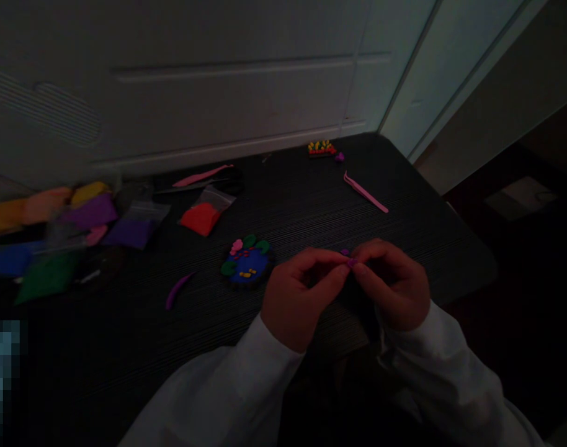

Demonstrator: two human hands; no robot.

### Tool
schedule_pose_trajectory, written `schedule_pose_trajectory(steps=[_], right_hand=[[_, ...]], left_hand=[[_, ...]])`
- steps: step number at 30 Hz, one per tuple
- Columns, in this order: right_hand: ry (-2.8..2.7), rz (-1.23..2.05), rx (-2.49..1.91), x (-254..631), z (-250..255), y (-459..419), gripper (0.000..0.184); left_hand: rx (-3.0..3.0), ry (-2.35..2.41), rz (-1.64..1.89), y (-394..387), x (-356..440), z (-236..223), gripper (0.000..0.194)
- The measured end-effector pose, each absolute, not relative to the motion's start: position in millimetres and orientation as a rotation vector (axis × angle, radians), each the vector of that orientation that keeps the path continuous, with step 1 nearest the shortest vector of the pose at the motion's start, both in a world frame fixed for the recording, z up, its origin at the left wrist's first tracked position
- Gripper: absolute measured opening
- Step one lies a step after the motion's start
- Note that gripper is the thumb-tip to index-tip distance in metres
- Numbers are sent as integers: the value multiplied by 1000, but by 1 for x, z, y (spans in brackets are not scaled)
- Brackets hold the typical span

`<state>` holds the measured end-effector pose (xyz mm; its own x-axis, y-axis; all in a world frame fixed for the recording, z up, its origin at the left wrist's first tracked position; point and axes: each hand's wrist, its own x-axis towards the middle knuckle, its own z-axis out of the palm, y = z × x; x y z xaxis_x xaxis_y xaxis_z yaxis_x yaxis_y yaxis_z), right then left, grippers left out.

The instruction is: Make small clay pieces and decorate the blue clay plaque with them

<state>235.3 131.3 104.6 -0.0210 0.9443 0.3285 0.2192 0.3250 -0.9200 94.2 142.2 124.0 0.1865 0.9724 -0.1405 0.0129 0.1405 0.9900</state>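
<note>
A small piece of purple modelling clay (352, 262) is pinched between the fingertips of my left hand (306, 292) and my right hand (395, 282). Both hands are closed, thumbs against index fingers, and their tips meet above the dark table. Just left of my left hand lies a round clay pond (246, 267) with a blue middle, green pads, a pink flower and tiny red and yellow pieces. Further left rests a curved, tapering strip of purple clay (177, 292). The dim light hides fine detail of the held piece.
Pink tweezers (366, 192) lie beyond my right hand. Near the wall sit a small clay flower box (321, 149) and a purple lump (340, 157). A bag of red clay (202, 217) and several other coloured bags (90, 213) occupy the left. The table's edge (451, 211) drops off at right.
</note>
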Motion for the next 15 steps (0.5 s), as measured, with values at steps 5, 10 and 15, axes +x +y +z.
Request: schedule_pose_trajectory(steps=[5, 10, 15], right_hand=[[-1482, 895, -1071, 236, 106, 131, 9], [-1454, 945, -1055, 236, 105, 131, 8], [-1461, 936, -1041, 236, 104, 131, 7]], left_hand=[[1046, 1087, 991, 143, 95, 123, 7], [807, 948, 969, 144, 96, 118, 7], [724, 860, 942, 143, 96, 117, 8]])
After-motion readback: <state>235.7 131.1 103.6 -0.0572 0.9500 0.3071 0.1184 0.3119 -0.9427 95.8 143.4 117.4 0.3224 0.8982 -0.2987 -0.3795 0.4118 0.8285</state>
